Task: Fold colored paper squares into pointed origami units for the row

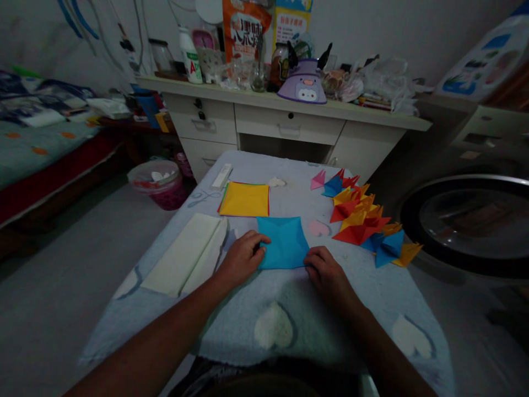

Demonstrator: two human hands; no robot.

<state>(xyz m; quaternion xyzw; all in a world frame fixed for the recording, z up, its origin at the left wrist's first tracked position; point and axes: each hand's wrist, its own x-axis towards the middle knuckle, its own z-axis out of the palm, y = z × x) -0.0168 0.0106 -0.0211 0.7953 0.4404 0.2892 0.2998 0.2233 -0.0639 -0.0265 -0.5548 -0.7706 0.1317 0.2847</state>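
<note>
A square sheet of blue origami paper (284, 242) lies on the cloth in front of me, nearly flat with faint creases. My left hand (244, 255) has its thumb and forefinger closed at the sheet's left edge. At the lower right corner, the curled fingers of my right hand (324, 267) grip the paper. Just beyond is a stack of coloured paper squares (244, 199), yellow on top. Folded paper cranes (359, 218) in red, orange, blue and pink crowd the table's right side.
A heart-patterned cloth (231, 336) covers the table. Left of my hands lies a folded cream sheet (184, 253), with a small white box (222, 176) farther back. A cluttered white desk (289, 118) stands behind, a washing machine (467, 149) right, a pink bucket (159, 184) left.
</note>
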